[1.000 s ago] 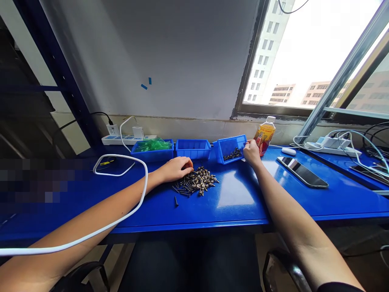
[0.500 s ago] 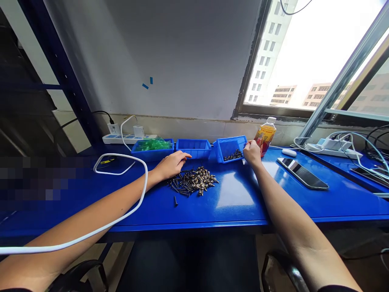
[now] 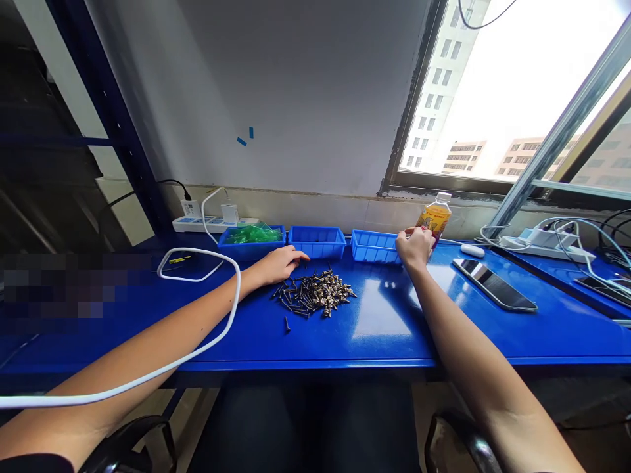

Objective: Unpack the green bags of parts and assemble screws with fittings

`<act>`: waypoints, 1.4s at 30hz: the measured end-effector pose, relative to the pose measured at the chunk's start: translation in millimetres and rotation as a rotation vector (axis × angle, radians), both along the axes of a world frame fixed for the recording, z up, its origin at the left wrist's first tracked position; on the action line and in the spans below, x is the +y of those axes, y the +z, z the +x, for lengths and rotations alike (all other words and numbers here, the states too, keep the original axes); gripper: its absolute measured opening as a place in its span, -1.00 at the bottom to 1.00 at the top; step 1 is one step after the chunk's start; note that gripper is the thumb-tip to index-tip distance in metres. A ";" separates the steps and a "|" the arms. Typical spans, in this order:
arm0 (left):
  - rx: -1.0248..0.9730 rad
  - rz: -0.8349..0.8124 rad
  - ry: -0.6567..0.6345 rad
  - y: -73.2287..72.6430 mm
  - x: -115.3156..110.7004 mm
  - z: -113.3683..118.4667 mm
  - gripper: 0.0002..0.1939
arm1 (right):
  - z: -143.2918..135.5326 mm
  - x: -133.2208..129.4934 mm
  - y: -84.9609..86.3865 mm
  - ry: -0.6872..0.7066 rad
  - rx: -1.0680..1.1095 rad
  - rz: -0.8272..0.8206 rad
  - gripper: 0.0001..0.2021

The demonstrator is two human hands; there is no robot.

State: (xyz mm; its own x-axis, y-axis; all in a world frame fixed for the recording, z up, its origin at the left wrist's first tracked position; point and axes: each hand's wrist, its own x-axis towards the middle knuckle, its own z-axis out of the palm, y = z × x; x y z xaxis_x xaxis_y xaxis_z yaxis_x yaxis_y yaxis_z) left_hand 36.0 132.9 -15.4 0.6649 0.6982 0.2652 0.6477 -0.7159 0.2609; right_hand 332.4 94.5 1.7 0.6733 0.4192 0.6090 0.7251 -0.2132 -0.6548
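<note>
My left hand (image 3: pixel 279 265) rests on the table at the back left edge of a pile of screws (image 3: pixel 320 293), its fingers stretched out and holding nothing. One loose screw (image 3: pixel 286 324) lies apart in front of the pile. My right hand (image 3: pixel 415 248) is closed on the right end of a blue plastic bin (image 3: pixel 375 249), which stands level on the table. The inside of that bin is mostly out of sight. Beside it is a second blue bin (image 3: pixel 317 249), and farther left a third blue bin (image 3: pixel 231 251) holds green plastic bags (image 3: pixel 254 234).
A drink bottle (image 3: pixel 436 217) stands right behind my right hand. To the right lie a phone (image 3: pixel 494 284) and a small white case (image 3: pixel 472 250). A white cable (image 3: pixel 235 289) loops over my left forearm. Power strips (image 3: pixel 537 242) with cords sit at the back.
The right bin was tipped toward me, showing small dark screws inside; now it sits level. My right hand has lowered with it. My left hand has barely moved.
</note>
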 end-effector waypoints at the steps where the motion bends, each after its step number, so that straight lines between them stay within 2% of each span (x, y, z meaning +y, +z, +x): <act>1: 0.005 0.002 0.004 0.6 0.9 -0.6 -0.68 | -5.8 -1.9 4.0 0.028 -0.033 0.016 -0.83; 5: 0.051 0.002 0.063 3.0 -0.2 -0.7 -0.79 | -34.8 -7.9 17.3 0.208 -0.151 0.068 -0.82; 8: 0.087 0.012 0.144 4.4 -7.3 1.9 -0.81 | -63.8 -12.1 19.3 0.450 -0.262 0.016 -0.83; 12: 0.097 0.002 0.181 4.2 -19.2 7.6 -0.81 | -105.0 -20.3 8.4 0.754 -0.490 -0.149 -0.84; 16: 0.000 -0.026 0.126 0.5 -24.0 12.5 -0.82 | -128.8 -27.4 -5.5 0.901 -0.651 -0.369 -0.85; 20: -0.149 -0.016 0.045 -2.5 -23.3 14.1 -0.84 | -127.2 -28.7 -6.2 0.904 -0.628 -0.486 -0.83; 24: -0.238 0.028 -0.067 -2.1 -24.2 13.8 -0.86 | -120.3 -27.6 -0.9 0.916 -0.629 -0.495 -0.88; 27: -0.253 0.035 -0.098 -1.0 -26.5 13.8 -0.84 | -120.9 -28.0 -0.2 0.920 -0.648 -0.507 -0.87; 33: -0.181 -0.001 -0.035 0.7 -25.8 12.7 -0.76 | -123.4 -27.7 -2.0 0.840 -0.648 -0.535 -0.80; 37: -0.058 -0.022 -0.069 1.9 -22.0 9.8 -0.75 | -121.7 -26.0 -2.7 0.834 -0.651 -0.546 -0.79; 42: -0.026 -0.007 -0.088 3.0 -22.5 9.7 -0.77 | -122.0 -27.1 -2.0 0.854 -0.633 -0.537 -0.80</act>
State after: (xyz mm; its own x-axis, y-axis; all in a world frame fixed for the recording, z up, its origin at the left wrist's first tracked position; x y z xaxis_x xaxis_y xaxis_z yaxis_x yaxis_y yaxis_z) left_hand 45.7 110.4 -12.4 0.7168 0.6395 0.2779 0.5755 -0.7676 0.2821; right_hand 210.4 67.4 -0.3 -0.3047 0.8889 0.3421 0.9278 0.3582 -0.1041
